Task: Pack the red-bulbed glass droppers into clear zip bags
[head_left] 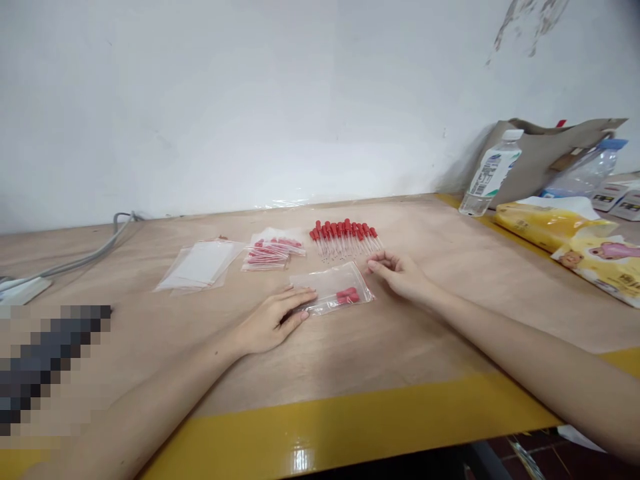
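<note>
A clear zip bag lies flat in front of me, its red-lined end facing right. Inside it are droppers with red bulbs, their clear stems pointing left. My left hand rests on the bag's left end, fingers stretched out and thumb apart. Just off the bag's right end is my right hand, its fingers loosely curled with a small gap to the thumb and nothing visible in them. Behind the bag, several loose red-bulbed droppers lie in a row, stems toward me.
Filled bags of droppers are piled left of the loose ones. Flat zip bags lie farther left, near a grey cable. At right stand a bottle and yellow packs. Yellow tape lines the table's front edge.
</note>
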